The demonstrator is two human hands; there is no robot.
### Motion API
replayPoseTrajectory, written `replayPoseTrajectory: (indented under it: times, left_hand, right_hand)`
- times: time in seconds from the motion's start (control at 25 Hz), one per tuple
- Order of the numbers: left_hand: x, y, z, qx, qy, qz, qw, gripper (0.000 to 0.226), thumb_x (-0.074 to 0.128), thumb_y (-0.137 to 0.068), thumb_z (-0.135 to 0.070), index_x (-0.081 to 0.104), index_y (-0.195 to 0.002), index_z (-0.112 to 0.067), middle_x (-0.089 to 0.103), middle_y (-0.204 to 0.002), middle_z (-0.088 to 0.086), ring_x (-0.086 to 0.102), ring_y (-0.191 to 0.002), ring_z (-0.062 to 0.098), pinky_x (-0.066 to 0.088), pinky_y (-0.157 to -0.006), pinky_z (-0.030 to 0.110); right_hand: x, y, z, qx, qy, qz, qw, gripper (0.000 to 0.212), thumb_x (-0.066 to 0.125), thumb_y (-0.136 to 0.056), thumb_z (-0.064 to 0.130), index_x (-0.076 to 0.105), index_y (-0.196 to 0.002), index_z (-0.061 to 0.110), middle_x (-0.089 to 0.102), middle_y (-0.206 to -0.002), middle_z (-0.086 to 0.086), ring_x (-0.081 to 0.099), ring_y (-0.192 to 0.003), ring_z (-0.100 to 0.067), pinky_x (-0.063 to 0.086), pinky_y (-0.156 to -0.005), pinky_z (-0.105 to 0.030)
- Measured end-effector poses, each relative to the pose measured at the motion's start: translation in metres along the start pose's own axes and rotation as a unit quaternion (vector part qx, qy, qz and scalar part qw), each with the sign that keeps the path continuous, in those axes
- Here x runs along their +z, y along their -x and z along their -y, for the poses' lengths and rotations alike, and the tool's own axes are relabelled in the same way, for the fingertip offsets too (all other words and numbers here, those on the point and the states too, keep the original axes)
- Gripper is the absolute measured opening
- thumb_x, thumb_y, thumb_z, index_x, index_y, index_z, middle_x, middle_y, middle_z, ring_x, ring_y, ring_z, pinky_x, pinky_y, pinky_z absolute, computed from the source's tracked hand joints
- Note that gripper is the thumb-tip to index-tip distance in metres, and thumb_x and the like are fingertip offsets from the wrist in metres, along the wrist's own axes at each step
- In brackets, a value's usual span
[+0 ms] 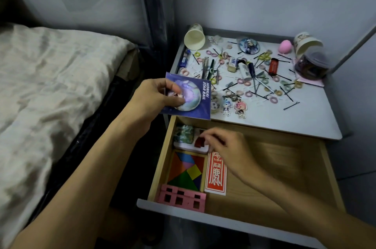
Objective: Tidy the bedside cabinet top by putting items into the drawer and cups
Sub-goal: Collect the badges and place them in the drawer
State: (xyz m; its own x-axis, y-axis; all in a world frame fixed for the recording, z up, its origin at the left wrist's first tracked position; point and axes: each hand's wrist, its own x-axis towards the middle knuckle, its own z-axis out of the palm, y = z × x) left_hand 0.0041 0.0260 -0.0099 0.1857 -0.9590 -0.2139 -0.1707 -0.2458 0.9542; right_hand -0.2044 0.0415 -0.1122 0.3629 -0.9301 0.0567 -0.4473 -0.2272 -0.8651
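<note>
- At the far left is a bed point(50, 78) with a wrinkled beige cover.
- The left hand point(154, 98) is held above the left back corner of the open drawer point(264, 167); its fingers are closed on a blue square card point(195, 96) with a round badge and the words "HONKAI STAR RAIL".
- In the left part of the drawer, from front to back, lie a pink block with square holes point(182, 198), a wooden tangram puzzle point(187, 171) with a red and white card point(216, 173) just beside it, and a white box point(190, 145) with a green patterned item on it.
- The right hand point(227, 147) is low in the drawer, with fingers bent together around a small dark red piece point(199, 141) over the white box; the picture is blurred here, so I cannot tell if it really holds the piece.
- The right half of the drawer shows bare wood.
- On the desk point(284, 118) behind the drawer lie many hair rings and hairpins, three acrylic keychains point(227, 105), an eraser point(232, 64), a screwdriver point(253, 72) and a red lighter point(273, 66).
- One paper cup point(194, 37) lies on its side at the back left corner, another paper cup point(306, 44) at the back right, near a pink sponge point(285, 46) and a clear jar point(313, 63).
</note>
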Motion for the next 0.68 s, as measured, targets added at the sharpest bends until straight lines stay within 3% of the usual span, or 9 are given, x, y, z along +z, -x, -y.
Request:
replayPoseTrajectory:
  times: [0.16, 0.28, 0.36, 0.4, 0.44, 0.48, 0.52, 0.6, 0.68]
  left_hand:
    - [0.024, 0.013, 0.002, -0.052, 0.038, 0.107, 0.992, 0.032, 0.075, -0.072, 0.011, 0.056, -0.081, -0.014, 0.071, -0.088, 0.013, 0.072, -0.081, 0.024, 0.057, -0.057, 0.029]
    - [0.039, 0.019, 0.012, -0.074, -0.002, 0.162, 0.984, 0.031, 0.074, -0.077, 0.008, 0.053, -0.085, -0.013, 0.070, -0.092, 0.014, 0.071, -0.076, 0.021, 0.055, -0.053, 0.026]
    - [0.036, 0.016, 0.023, -0.060, -0.110, 0.127, 0.984, 0.021, 0.073, -0.083, -0.005, 0.054, -0.087, -0.013, 0.069, -0.092, 0.011, 0.068, -0.076, 0.020, 0.056, -0.058, 0.033]
    - [0.031, 0.012, 0.030, -0.038, -0.236, 0.074, 0.968, 0.017, 0.071, -0.086, -0.015, 0.056, -0.091, -0.014, 0.068, -0.095, 0.011, 0.067, -0.082, 0.024, 0.056, -0.066, 0.039]
    - [0.026, 0.008, 0.036, -0.018, -0.375, 0.009, 0.927, 0.017, 0.068, -0.088, -0.025, 0.057, -0.097, -0.015, 0.066, -0.100, 0.011, 0.065, -0.089, 0.028, 0.054, -0.072, 0.040]
    - [0.024, 0.007, 0.041, -0.008, -0.471, -0.038, 0.881, 0.021, 0.062, -0.089, -0.030, 0.057, -0.103, -0.015, 0.064, -0.105, 0.012, 0.063, -0.094, 0.032, 0.050, -0.075, 0.040]
    - [0.025, 0.007, 0.044, -0.018, -0.511, -0.045, 0.858, 0.023, 0.058, -0.090, -0.030, 0.057, -0.107, -0.015, 0.064, -0.109, 0.013, 0.062, -0.098, 0.034, 0.049, -0.076, 0.038]
    - [0.036, 0.007, 0.048, -0.053, -0.495, 0.024, 0.867, 0.026, 0.052, -0.091, -0.026, 0.060, -0.112, -0.014, 0.065, -0.114, 0.014, 0.062, -0.102, 0.033, 0.048, -0.078, 0.036]
    - [0.044, 0.004, 0.051, -0.069, -0.478, 0.075, 0.872, 0.028, 0.050, -0.093, -0.025, 0.060, -0.116, -0.014, 0.064, -0.117, 0.013, 0.062, -0.103, 0.031, 0.046, -0.077, 0.034]
  right_hand:
    - [-0.047, 0.018, 0.033, 0.130, -0.303, -0.026, 0.944, 0.019, 0.050, -0.099, 0.017, 0.065, -0.108, 0.009, 0.071, -0.086, -0.005, 0.065, -0.072, -0.016, 0.051, -0.062, -0.023]
    - [-0.051, 0.025, 0.033, 0.158, -0.303, -0.012, 0.940, 0.013, 0.059, -0.094, 0.011, 0.067, -0.103, 0.009, 0.074, -0.086, -0.003, 0.066, -0.069, -0.010, 0.049, -0.057, -0.016]
    - [-0.049, 0.032, 0.021, 0.202, -0.265, 0.026, 0.943, 0.012, 0.062, -0.091, 0.009, 0.069, -0.100, 0.004, 0.072, -0.077, -0.003, 0.061, -0.061, -0.007, 0.044, -0.051, -0.015]
    - [-0.047, 0.037, 0.012, 0.234, -0.242, 0.054, 0.940, 0.012, 0.064, -0.090, 0.009, 0.070, -0.098, 0.003, 0.072, -0.076, -0.003, 0.061, -0.061, -0.007, 0.045, -0.053, -0.015]
    - [-0.043, 0.044, 0.002, 0.271, -0.218, 0.081, 0.934, 0.010, 0.065, -0.089, 0.008, 0.072, -0.095, 0.003, 0.073, -0.076, -0.003, 0.063, -0.062, -0.007, 0.047, -0.056, -0.016]
    - [-0.038, 0.049, -0.008, 0.307, -0.199, 0.103, 0.925, 0.007, 0.066, -0.088, 0.008, 0.072, -0.091, 0.005, 0.073, -0.075, -0.004, 0.063, -0.061, -0.006, 0.049, -0.057, -0.016]
    - [-0.031, 0.053, -0.016, 0.337, -0.186, 0.120, 0.915, 0.006, 0.066, -0.088, 0.007, 0.072, -0.085, 0.007, 0.071, -0.070, -0.003, 0.060, -0.056, -0.004, 0.047, -0.054, -0.014]
    - [-0.013, 0.054, -0.028, 0.385, -0.189, 0.129, 0.894, 0.009, 0.066, -0.088, 0.006, 0.068, -0.080, 0.008, 0.066, -0.063, -0.002, 0.053, -0.048, -0.004, 0.040, -0.046, -0.013]
    - [0.002, 0.046, -0.034, 0.424, -0.231, 0.116, 0.868, 0.008, 0.066, -0.087, 0.003, 0.067, -0.081, 0.007, 0.068, -0.070, -0.004, 0.059, -0.056, -0.008, 0.046, -0.050, -0.016]
